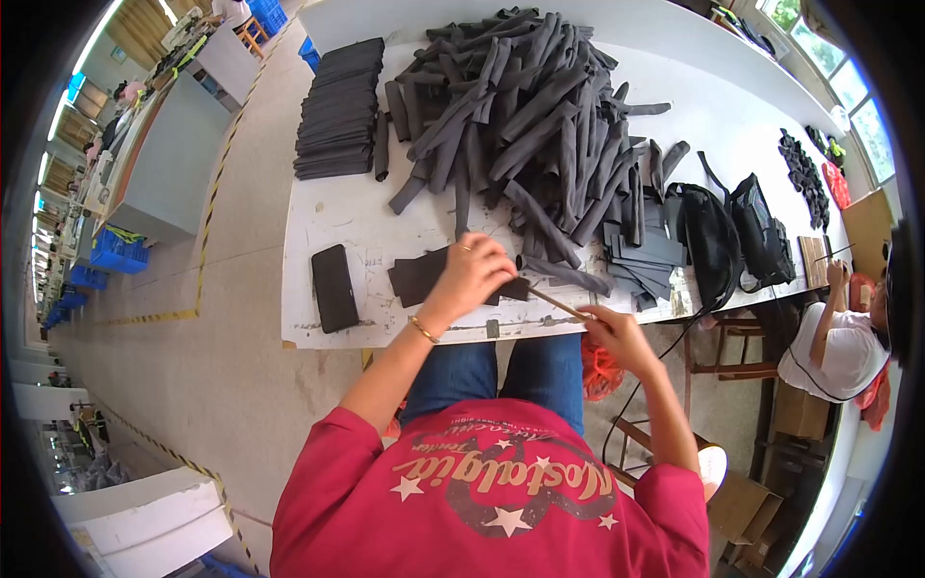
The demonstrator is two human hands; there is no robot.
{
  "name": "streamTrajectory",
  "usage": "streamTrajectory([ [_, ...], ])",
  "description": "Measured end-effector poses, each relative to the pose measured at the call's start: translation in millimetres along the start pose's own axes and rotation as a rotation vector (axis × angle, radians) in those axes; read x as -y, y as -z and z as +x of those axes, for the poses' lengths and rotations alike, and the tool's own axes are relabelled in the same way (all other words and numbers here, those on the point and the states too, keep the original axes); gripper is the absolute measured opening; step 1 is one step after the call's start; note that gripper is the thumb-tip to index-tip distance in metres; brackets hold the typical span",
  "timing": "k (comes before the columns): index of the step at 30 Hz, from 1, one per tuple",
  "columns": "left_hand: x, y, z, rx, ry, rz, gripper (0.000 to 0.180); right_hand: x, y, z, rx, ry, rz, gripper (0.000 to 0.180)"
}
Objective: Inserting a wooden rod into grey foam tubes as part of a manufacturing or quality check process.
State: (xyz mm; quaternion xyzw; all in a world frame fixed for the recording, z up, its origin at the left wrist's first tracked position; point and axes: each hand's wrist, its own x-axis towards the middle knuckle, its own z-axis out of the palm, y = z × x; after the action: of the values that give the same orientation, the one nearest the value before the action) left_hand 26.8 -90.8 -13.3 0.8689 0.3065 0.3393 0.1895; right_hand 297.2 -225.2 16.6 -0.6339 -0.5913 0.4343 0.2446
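Note:
My left hand (pixel 474 271) is closed on a dark flat fabric piece (pixel 421 275) at the near edge of the white table (pixel 328 217). My right hand (pixel 617 337) grips a thin wooden stick (pixel 554 302) whose far end points into the fabric under my left hand. A rolled dark fabric tube (pixel 564 275) lies just beyond the stick. A gold bracelet sits on my left wrist.
A large heap of dark fabric tubes (pixel 525 116) covers the table's middle. A neat stack of flat dark pieces (pixel 337 106) stands at the far left, a black phone-like slab (pixel 334 287) near left, black bags (pixel 732 236) at right. Another person (pixel 838 337) sits at right.

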Motion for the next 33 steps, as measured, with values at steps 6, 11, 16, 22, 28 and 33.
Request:
streamTrajectory([
  [6, -55, 8, -11, -0.553, 0.070, 0.161, 0.020, 5, -65, 39, 0.008, 0.056, 0.346, 0.027],
  [11, -10, -21, -51, -0.640, 0.945, -1.750, 0.037, 14, -132, 48, -0.050, 0.157, 0.300, 0.028],
  [16, -21, -16, -39, -0.832, 0.979, -1.639, 0.037, 38, -178, 46, -0.362, 0.255, 0.242, 0.024],
  [22, -24, -8, -30, -0.802, 1.027, -1.516, 0.033, 14, -187, 18, -0.133, 0.125, 0.269, 0.020],
  [28, -2, 7, -21, -0.834, 1.003, -1.295, 0.032, 10, -177, -12, 0.057, 0.032, 0.333, 0.024],
  [33, 27, 43, -13, -0.948, 0.916, -1.330, 0.038, -18, -141, -62, 0.289, -0.101, 0.269, 0.024],
])
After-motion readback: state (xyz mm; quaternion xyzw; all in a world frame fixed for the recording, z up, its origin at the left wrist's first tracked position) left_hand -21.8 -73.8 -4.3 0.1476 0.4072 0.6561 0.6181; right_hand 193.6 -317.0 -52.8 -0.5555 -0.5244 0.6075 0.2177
